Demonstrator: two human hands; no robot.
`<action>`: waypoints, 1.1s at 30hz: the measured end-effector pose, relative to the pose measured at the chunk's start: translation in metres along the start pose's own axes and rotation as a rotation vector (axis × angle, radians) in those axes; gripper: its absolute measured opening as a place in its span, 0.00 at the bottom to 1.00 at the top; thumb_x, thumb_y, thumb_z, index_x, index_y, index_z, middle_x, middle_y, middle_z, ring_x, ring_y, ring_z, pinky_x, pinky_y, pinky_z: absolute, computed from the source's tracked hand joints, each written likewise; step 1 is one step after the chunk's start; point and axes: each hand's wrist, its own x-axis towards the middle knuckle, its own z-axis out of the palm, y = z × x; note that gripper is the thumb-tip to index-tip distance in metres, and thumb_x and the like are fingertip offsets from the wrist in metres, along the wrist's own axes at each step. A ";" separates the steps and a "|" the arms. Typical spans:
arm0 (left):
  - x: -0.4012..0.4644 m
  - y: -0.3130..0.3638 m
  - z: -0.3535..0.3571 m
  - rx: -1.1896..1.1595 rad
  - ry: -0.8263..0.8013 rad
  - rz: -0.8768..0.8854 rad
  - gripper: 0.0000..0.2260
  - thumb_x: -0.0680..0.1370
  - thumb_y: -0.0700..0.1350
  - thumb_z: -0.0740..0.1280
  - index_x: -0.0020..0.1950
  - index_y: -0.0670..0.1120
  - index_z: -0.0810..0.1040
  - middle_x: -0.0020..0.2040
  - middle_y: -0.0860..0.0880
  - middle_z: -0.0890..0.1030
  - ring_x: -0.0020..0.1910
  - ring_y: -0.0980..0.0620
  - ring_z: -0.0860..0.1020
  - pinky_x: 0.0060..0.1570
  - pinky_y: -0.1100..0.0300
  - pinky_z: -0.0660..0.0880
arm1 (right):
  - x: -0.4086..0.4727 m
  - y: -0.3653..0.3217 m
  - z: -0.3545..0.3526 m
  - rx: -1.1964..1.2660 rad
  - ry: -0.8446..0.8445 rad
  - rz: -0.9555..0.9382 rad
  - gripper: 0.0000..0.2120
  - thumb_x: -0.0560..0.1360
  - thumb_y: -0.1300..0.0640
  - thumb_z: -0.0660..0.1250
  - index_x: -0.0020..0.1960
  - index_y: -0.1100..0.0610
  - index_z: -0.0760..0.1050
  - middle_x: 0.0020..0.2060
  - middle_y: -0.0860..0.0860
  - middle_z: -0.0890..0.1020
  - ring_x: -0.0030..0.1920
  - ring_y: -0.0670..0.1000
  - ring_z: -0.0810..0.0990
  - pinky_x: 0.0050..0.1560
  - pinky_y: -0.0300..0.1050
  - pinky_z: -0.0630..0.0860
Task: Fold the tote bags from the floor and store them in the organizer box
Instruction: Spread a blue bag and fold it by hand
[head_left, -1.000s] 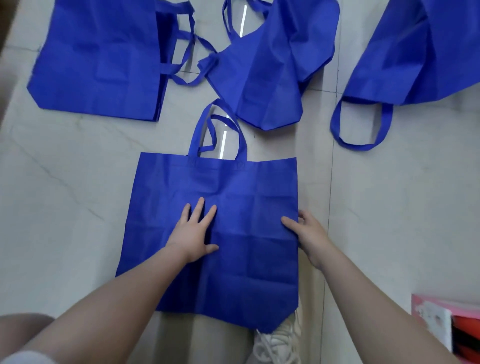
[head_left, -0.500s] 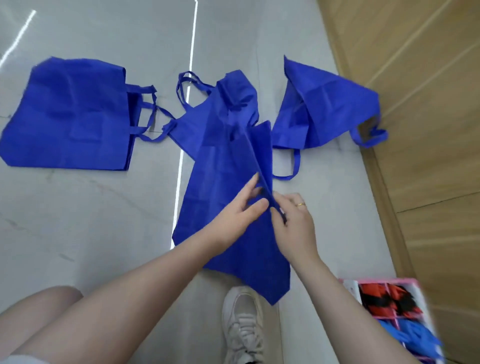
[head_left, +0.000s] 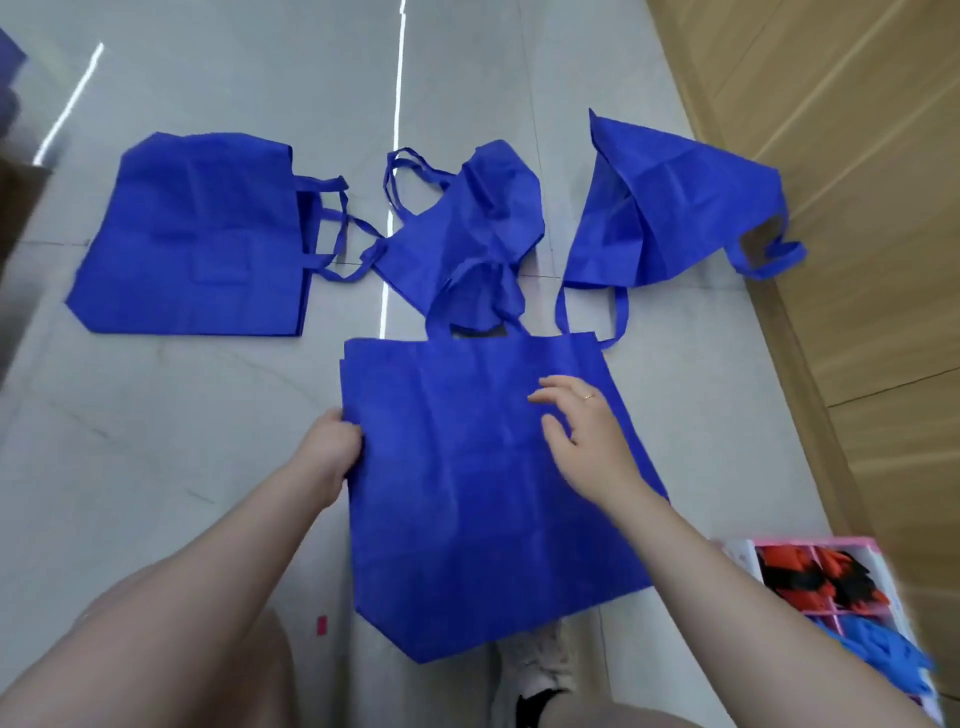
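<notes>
Flattening near tote bag | L hand grips its left edge | R hand fingers spread over upper right | handles far, long axis near-far.

blue tote bags on floor, organizer box lower right

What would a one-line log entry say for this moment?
step: flattening tote bag | left hand: grips bag's left edge | right hand: open above bag | organizer box: lower right

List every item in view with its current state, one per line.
Front tote bag: flat, unfolded.
Left tote bag: flat on floor.
Middle tote bag: crumpled.
Right tote bag: rumpled against wall.
Organizer box: open, partly filled.
Left hand: grips front bag's edge.
Right hand: open above it.
</notes>
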 end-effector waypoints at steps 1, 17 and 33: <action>0.010 -0.015 -0.007 0.118 0.087 -0.039 0.14 0.78 0.33 0.53 0.61 0.40 0.71 0.51 0.44 0.78 0.39 0.49 0.77 0.32 0.59 0.73 | 0.001 0.008 0.015 -0.044 -0.106 0.046 0.13 0.78 0.61 0.58 0.60 0.55 0.76 0.67 0.48 0.70 0.68 0.47 0.63 0.66 0.42 0.64; 0.066 -0.139 0.039 1.366 -0.246 0.048 0.27 0.81 0.57 0.53 0.76 0.59 0.45 0.77 0.55 0.37 0.76 0.43 0.41 0.65 0.50 0.65 | -0.043 0.155 0.084 0.425 -0.307 0.932 0.21 0.79 0.57 0.59 0.69 0.49 0.58 0.59 0.54 0.76 0.55 0.57 0.77 0.58 0.57 0.75; 0.032 -0.018 0.051 0.920 -0.516 0.181 0.24 0.77 0.62 0.57 0.72 0.56 0.65 0.66 0.58 0.72 0.67 0.57 0.68 0.64 0.63 0.62 | 0.008 0.131 0.053 0.800 -0.131 0.935 0.08 0.77 0.55 0.66 0.49 0.60 0.78 0.39 0.55 0.84 0.39 0.51 0.83 0.39 0.41 0.76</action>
